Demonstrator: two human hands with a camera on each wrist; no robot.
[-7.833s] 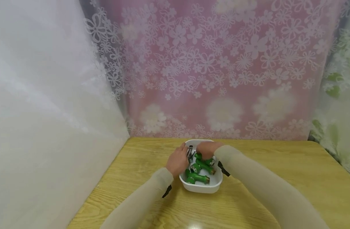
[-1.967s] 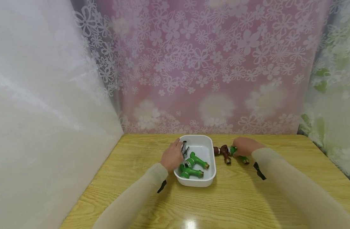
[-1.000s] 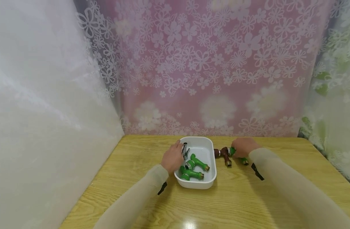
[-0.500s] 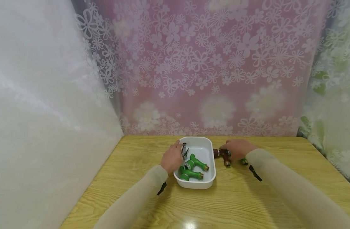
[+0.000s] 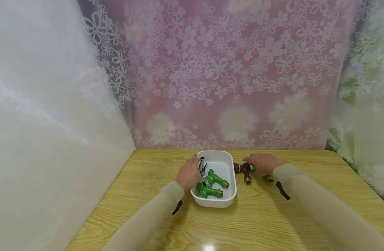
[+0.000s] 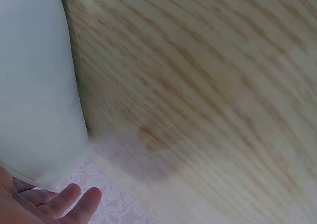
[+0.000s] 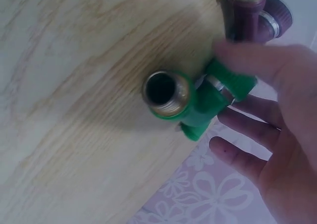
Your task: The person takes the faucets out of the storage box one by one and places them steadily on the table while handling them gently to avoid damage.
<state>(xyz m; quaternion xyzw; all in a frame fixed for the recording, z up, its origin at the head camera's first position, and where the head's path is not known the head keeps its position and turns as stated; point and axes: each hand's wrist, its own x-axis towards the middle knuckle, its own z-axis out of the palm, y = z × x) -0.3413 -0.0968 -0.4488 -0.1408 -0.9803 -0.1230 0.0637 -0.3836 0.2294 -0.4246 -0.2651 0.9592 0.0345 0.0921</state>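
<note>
Since the earliest frame, the right hand had moved out of the white tub to the table on its right, and fewer green pieces remained inside. Within the last second a finger had also stretched leftward over the far side of the brown fitting. One green fitting now appeared to rest on the table among the right hand's fingers, next in line to the right of the brown one. For the work, this suggested a piece already placed outside, with more left in the tub: a farther green fitting, a nearer green fitting and a metal piece along the left wall.

The right hand looked loose, its fingers spread around the green cap rather than clenched; whether thumb or fingertips touched it could not be told. The left hand rested at the tub's left rim with relaxed fingers.

From the head, the right hand covered most of its green fitting. The thumb hid whether that piece met the brown one. The left hand partly covered the metal piece, leaving its number of parts unclear, and its own view caught only fingers at the corner.
</note>
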